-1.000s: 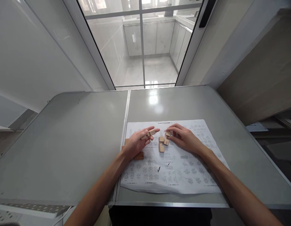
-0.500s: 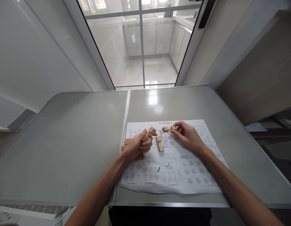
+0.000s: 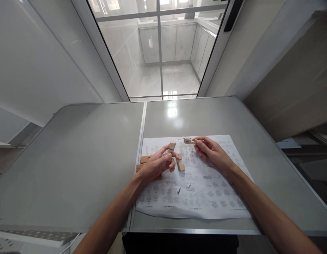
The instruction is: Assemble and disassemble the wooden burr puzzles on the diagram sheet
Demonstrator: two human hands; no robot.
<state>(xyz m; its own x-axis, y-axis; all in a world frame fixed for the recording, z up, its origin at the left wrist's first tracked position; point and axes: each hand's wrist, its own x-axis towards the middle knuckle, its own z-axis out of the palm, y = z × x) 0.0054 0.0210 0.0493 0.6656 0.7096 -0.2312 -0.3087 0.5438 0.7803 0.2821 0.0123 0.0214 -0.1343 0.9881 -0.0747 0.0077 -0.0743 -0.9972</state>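
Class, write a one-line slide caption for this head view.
Left hand holds one wooden piece, right hand another wooden piece, above a printed sheet on a grey table.

Brown blocks (image 3: 144, 159), perhaps three, partly hidden.

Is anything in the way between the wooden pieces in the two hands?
Nothing I can see. The left hand holds one wooden piece, the right hand another piece, with the printed sheet showing between. A loose piece lies nearer the person, off that line.
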